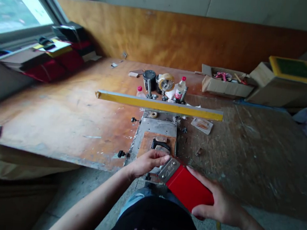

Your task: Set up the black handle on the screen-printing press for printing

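Note:
My right hand (216, 200) grips a flat red box (190, 187) by its near end, thumb below and fingers along the upper edge. The box lies tilted above the table's front edge, and its far end is a silver-grey panel (169, 169) with small round studs and faint marks. At that panel's upper corner, my left hand (150, 162) has its thumb and fingers pinched together. Just beyond my left hand, a black curved handle (162, 144) sits on a wooden block on the metal base plate (156, 124).
A long yellow-and-grey bar (160, 105) crosses above the base plate. Behind it stand a black tin (149, 79), a tape roll (166, 82) and a red-capped bottle (180, 88). A clear plastic tray (201, 125) lies right. Cardboard box (228, 86) and red boxes (48, 69) flank the table.

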Action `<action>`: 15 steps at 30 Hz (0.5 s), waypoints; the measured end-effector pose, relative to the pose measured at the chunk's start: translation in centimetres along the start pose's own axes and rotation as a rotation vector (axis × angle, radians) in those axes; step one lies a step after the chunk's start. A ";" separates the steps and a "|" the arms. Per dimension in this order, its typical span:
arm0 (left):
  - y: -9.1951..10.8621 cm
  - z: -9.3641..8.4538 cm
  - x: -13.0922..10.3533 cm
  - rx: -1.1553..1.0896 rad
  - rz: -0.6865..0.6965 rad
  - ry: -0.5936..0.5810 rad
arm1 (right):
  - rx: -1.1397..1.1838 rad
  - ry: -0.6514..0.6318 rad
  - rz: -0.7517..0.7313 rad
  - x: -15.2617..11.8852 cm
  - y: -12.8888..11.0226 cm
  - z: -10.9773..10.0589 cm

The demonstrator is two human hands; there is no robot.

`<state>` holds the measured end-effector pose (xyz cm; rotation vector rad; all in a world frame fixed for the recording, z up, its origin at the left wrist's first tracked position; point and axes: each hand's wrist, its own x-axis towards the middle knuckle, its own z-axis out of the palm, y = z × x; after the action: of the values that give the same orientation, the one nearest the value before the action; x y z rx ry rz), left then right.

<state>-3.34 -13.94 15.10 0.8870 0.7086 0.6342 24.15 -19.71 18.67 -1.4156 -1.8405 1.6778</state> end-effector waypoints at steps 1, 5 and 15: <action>0.2 0.3 -0.1 0.018 -0.008 0.024 | -0.047 -0.001 -0.011 -0.1 -0.3 -0.1; -0.4 1.3 0.1 0.002 0.007 0.114 | -0.177 0.001 -0.067 -0.5 -0.6 -0.9; -1.2 3.2 2.5 0.228 0.085 0.390 | -0.213 0.058 -0.154 -1.4 -0.7 -3.6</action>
<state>0.88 -14.20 14.78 1.0186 1.1138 0.8255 27.21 -18.49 20.84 -1.3450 -2.0871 1.3882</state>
